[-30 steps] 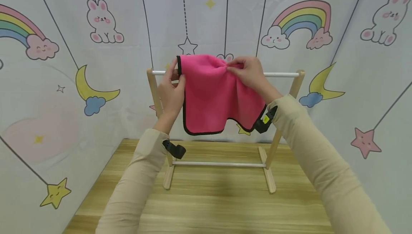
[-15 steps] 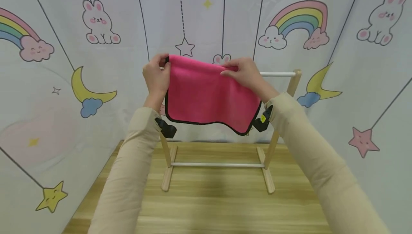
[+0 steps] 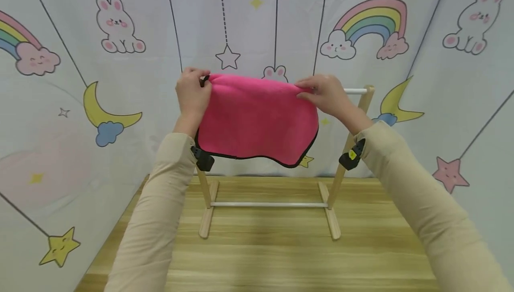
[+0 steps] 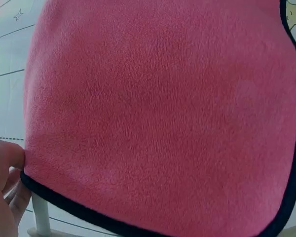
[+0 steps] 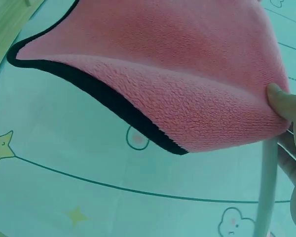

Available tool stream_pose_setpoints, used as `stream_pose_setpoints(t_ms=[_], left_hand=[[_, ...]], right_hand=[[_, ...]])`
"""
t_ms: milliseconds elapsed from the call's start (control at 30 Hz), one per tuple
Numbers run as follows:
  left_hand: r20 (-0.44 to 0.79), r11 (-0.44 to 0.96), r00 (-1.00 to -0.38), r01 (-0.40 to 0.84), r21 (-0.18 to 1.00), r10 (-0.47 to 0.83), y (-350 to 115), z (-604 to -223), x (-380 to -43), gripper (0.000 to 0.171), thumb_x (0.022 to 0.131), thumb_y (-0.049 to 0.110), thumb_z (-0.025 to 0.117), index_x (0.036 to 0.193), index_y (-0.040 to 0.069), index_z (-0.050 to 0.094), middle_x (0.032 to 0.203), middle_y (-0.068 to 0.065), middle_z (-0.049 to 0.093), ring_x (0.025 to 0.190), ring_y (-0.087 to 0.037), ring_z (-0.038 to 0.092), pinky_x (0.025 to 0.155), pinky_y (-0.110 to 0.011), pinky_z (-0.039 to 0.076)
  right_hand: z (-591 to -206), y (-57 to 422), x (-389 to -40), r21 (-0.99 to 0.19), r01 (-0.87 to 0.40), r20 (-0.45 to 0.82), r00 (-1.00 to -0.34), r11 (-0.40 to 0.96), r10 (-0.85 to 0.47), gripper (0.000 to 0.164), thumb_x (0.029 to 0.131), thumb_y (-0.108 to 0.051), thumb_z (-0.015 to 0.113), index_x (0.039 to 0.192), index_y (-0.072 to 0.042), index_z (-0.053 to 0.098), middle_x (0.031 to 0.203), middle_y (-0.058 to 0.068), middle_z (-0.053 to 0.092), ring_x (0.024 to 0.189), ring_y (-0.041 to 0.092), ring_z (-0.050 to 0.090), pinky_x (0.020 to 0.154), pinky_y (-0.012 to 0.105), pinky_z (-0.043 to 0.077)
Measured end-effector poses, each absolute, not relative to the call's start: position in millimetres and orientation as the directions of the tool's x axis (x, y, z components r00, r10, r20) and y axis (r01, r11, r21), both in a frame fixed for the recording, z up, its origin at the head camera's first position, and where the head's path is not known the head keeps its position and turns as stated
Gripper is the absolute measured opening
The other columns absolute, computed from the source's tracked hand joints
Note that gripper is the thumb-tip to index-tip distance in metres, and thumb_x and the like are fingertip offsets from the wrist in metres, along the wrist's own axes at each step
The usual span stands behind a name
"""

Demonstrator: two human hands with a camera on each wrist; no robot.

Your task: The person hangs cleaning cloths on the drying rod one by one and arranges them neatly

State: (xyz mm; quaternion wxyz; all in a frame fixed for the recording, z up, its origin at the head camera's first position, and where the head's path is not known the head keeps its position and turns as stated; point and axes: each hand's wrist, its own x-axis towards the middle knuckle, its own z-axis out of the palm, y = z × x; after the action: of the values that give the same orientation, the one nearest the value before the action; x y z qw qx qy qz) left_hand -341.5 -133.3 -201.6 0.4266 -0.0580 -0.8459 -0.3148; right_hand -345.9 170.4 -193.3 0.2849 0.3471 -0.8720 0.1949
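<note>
A pink plush cloth with black edging hangs over the top bar of a small rack in the head view. My left hand pinches its upper left corner between thumb and fingers. At the upper right, my right hand pinches the cloth's top edge. In the left wrist view the cloth fills most of the picture, and fingertips grip it at the left. The right wrist view shows the thumb pressing the cloth, whose side folds over. What lies behind the cloth is hidden.
The rack has a white top bar, a white lower bar and wooden legs. It stands on a wood-grain table. A printed backdrop surrounds the table at the back and sides.
My left hand has moved left and up with the corner, and the bunched cloth has spread flatter. My right hand has slid to the right along the top edge.
</note>
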Motion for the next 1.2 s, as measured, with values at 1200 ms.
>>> stream_pose_setpoints(t_ms=[1200], left_hand=[[0.611,0.896,-0.775,0.374,0.239,0.161,-151,-201,-334,0.027,0.086,0.021,0.063,0.105,0.003,0.068,0.108,-0.011,0.065,0.102,-0.03,0.053,0.087,-0.042,0.041]], right_hand=[[-191,177,-345,0.043,-0.705,0.691,-0.491,0.708,-0.531,0.02,0.08,-0.009,0.068,0.096,0.003,0.069,0.085,0.015,0.065,0.081,0.027,0.057,0.07,0.037,0.05]])
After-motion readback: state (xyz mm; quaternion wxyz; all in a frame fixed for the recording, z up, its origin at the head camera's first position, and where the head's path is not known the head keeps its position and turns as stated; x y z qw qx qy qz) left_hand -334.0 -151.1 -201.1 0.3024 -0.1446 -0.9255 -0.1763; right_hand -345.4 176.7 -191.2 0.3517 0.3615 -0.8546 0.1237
